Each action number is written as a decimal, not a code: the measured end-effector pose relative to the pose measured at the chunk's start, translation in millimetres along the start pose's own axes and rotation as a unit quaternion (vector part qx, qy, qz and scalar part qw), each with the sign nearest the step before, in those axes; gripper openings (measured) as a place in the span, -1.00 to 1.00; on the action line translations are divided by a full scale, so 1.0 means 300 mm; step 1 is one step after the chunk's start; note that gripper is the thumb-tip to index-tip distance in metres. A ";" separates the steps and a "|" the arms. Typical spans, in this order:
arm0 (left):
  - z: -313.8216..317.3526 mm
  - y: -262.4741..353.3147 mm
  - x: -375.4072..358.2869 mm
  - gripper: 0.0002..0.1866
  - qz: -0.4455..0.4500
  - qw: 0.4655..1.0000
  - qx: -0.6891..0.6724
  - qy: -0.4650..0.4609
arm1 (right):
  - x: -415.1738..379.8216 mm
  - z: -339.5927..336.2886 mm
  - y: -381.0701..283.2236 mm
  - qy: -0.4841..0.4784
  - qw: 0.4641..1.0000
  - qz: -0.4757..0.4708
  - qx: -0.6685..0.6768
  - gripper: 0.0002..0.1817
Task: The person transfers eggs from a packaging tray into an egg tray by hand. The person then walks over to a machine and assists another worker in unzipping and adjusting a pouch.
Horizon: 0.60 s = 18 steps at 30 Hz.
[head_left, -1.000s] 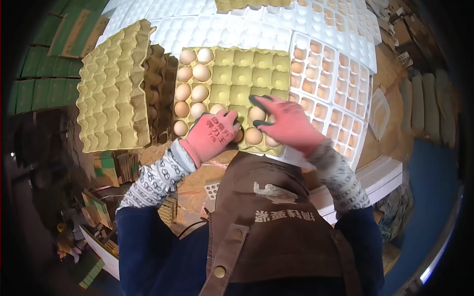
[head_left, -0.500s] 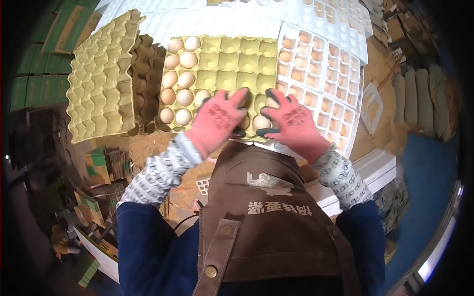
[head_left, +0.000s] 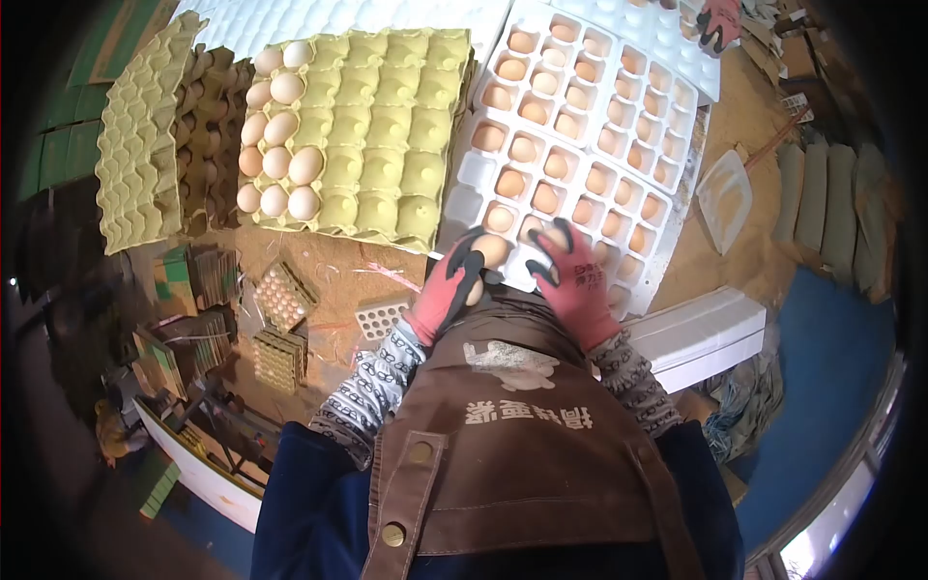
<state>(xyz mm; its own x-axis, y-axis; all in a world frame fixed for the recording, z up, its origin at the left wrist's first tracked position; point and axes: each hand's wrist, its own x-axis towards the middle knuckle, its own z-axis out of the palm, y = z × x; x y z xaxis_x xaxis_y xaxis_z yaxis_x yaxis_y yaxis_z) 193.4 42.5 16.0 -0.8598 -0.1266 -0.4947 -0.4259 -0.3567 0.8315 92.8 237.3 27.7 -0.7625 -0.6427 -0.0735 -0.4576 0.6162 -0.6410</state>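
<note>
My left hand (head_left: 447, 293), in a pink glove with dark fingertips, is closed around eggs at the near edge of the white foam tray (head_left: 466, 208). One brown egg (head_left: 490, 252) shows at its fingertips, and part of another lies by the palm. Beside it, my gloved right hand (head_left: 577, 280) has its fingers curled on an egg (head_left: 555, 238) in the same tray. To the left, a yellow pulp tray (head_left: 372, 145) holds pale eggs (head_left: 276, 162) in its left columns, with bare cups to the right.
More white trays (head_left: 643, 126) filled with eggs lie to the right. Stacked pulp trays (head_left: 140, 135) stand at the left. Another person's gloved hand (head_left: 718, 24) appears at the top right. A white foam box (head_left: 710, 333) sits low on the right, near a plastic scoop-like piece (head_left: 725, 201).
Both hands have moved from the yellow pulp tray to the white foam tray. Eggs that were near my hands in the pulp tray's right part are gone from there. Another person's hand has appeared.
</note>
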 end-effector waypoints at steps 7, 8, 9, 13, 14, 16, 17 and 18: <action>0.034 -0.057 -0.084 -0.37 0.166 0.828 0.479 0.240 | 0.058 0.031 0.013 -0.072 0.973 0.090 0.198 -0.58; 0.040 -0.061 -0.080 -0.43 0.202 0.791 0.518 0.254 | 0.088 0.006 0.026 -0.080 0.913 0.238 0.320 -0.65; 0.042 -0.075 -0.069 -0.45 0.201 0.756 0.564 0.265 | 0.122 0.060 0.106 -0.011 0.835 0.227 0.502 -0.70; 0.091 -0.078 -0.034 -0.40 0.182 0.733 0.572 0.320 | 0.297 -0.011 -0.034 -0.097 0.895 0.199 0.388 -0.62; 0.104 -0.062 -0.038 -0.40 0.194 0.723 0.569 0.341 | 0.331 0.036 -0.044 -0.026 0.967 0.028 0.253 -0.51; 0.071 -0.085 -0.053 -0.41 0.109 0.758 0.538 0.353 | 0.392 0.159 0.014 0.029 0.985 -0.172 -0.005 -0.44; 0.052 -0.094 -0.053 -0.41 0.068 0.773 0.522 0.355 | 0.414 0.193 0.038 0.024 0.969 -0.225 -0.093 -0.42; 0.051 -0.098 -0.049 -0.37 0.103 0.774 0.517 0.351 | 0.414 0.182 0.027 0.045 0.976 -0.204 -0.068 -0.44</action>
<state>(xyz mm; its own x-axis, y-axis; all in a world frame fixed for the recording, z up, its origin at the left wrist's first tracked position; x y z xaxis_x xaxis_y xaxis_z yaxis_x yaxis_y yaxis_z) 214.2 69.1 2.7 -0.7298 -0.6826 -0.0383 -0.6094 0.6242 0.4889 19.4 137.6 -28.3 -0.5380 -0.8088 0.2376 -0.7837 0.3760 -0.4944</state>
